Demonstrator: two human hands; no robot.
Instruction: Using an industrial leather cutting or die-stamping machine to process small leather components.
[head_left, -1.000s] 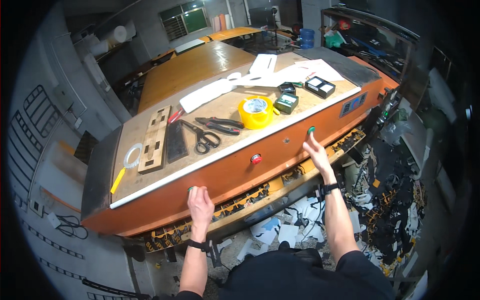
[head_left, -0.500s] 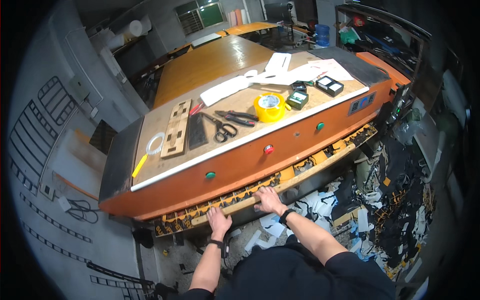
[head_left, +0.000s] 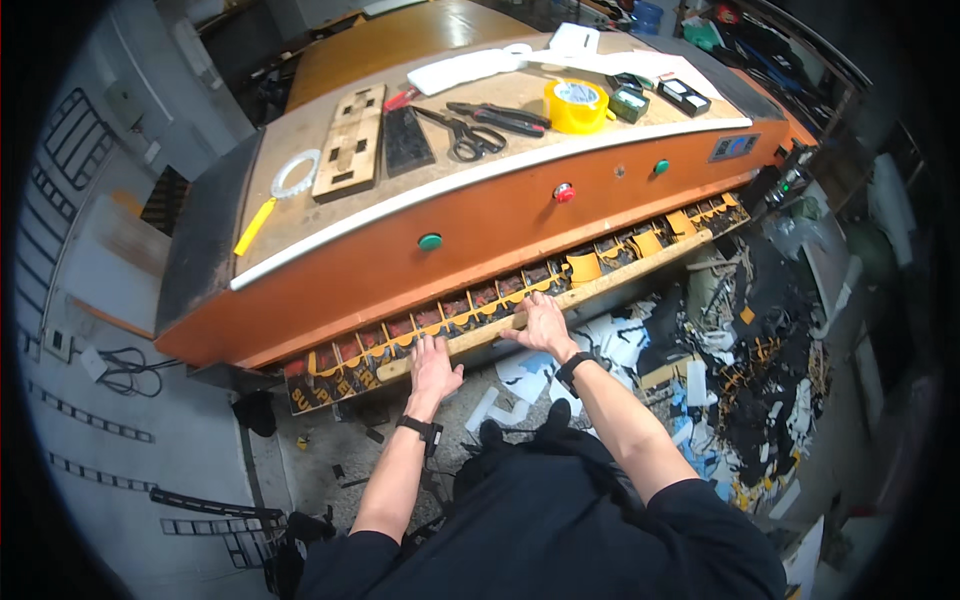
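Observation:
A long, narrow wooden strip [head_left: 625, 273] runs along the near edge of a die board [head_left: 330, 387] with yellow foam pieces between its dividers. My left hand [head_left: 432, 372] grips the strip towards its left end, fingers over the top and thumb on the near side. Further right, my right hand [head_left: 545, 328] holds the same strip, its fingers bent over it and the thumb apart. Palms and fingers cover parts of the strip. Beyond my hands, the board's far part is hidden beneath the orange machine [head_left: 350, 270].
On the machine lie scissors [head_left: 468, 143], pliers [head_left: 505, 118], yellow tape [head_left: 577, 108], a slotted wooden block [head_left: 350, 145], a white ring [head_left: 296, 174] and a yellow-handled knife [head_left: 255, 226]. Green buttons [head_left: 430, 242] and a red one [head_left: 564, 193] stud its front. Scraps [head_left: 760, 370] litter the floor.
My view has tipped downward, so the machine sits higher in the picture. More of the die board's cells show between machine and strip. Both hands stay on the strip.

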